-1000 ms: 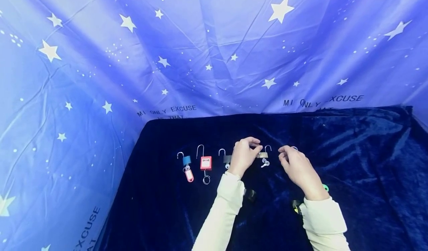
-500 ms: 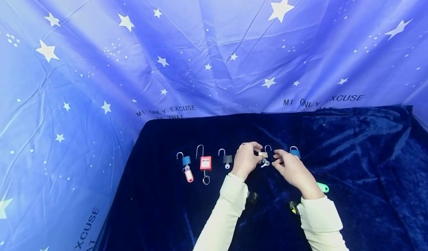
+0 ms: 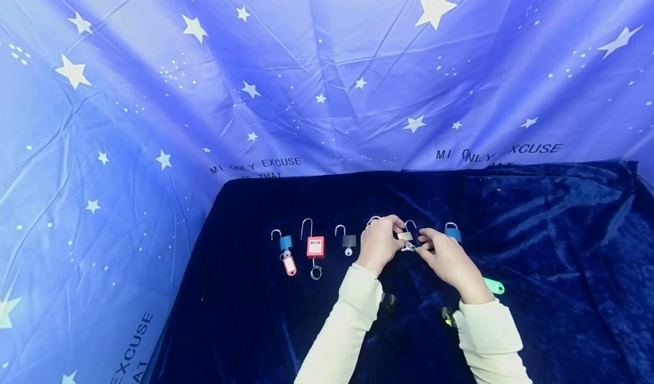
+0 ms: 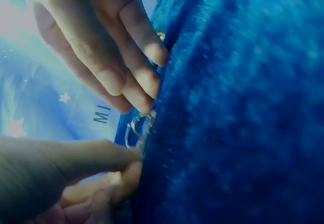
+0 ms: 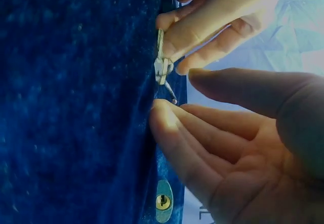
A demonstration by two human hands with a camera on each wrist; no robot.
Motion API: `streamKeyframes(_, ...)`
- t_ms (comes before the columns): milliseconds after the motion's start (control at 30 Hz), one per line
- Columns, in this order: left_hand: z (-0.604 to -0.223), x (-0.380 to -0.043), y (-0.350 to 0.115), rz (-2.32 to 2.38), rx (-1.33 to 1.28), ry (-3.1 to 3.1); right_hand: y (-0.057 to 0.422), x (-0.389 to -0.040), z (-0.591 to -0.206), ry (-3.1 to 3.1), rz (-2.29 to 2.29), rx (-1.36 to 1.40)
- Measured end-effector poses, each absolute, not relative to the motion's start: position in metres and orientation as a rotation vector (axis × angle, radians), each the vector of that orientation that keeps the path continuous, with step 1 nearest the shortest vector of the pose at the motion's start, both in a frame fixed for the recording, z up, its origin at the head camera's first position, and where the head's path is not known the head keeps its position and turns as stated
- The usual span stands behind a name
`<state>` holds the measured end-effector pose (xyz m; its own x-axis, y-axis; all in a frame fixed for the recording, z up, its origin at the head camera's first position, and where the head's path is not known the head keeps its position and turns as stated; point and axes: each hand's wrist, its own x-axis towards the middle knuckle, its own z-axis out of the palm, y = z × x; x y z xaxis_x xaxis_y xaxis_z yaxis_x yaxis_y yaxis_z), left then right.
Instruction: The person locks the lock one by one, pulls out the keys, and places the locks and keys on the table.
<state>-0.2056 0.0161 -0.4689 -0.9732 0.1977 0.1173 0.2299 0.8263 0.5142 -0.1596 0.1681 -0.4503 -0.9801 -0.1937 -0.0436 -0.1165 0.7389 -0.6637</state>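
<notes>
In the head view, my left hand [image 3: 380, 242] pinches the body of a small brass padlock [image 3: 405, 236] between thumb and fingertips. Its shackle stands raised, and silver keys [image 3: 409, 247] hang at the near end, seen edge-on as keys [image 5: 161, 71] in the right wrist view. From the right, my right hand [image 3: 449, 262] comes close to the keys, its thumb and fingers parted. Whether a fingertip touches them I cannot tell. A blue padlock [image 3: 452, 234] with its shackle down lies just beyond the right hand. Behind the left hand only a shackle [image 3: 374, 220] shows of another padlock.
To the left lie a dark grey padlock [image 3: 349, 241], a red padlock [image 3: 315, 247] with a key ring, and a blue padlock [image 3: 285, 242] with a red tag [image 3: 289, 266], all with raised shackles. A green tag [image 3: 494, 286] lies by the right wrist on dark blue velvet [image 3: 245, 327].
My left hand has shifted slightly right and taken hold of the brass padlock. The right hand has moved left to the keys, uncovering the blue padlock and green tag.
</notes>
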Motion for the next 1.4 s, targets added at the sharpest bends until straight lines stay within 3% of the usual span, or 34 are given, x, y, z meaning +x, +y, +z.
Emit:
streamKeyframes(433, -0.455, -0.209, 0.015, -1.573, -0.436, -2.689, 0.171, -0.162, -0.439, 2.737, -1.345, -0.069)
streamKeyframes(833, -0.444, -0.208, 0.012, -1.798, -0.714, -2.575, 0.171, -0.16, -0.43, 2.597, -1.614, -0.018)
streamKeyframes(1133, -0.442, -0.204, 0.01, -1.391, -1.031, -2.655, 0.172, -0.157, -0.428, 2.675, -1.514, -0.026)
streamKeyframes(1400, -0.442, -0.205, 0.007, -1.284, -1.107, -2.68, 0.17, -0.157, -0.429, 2.644, -1.596, -0.053)
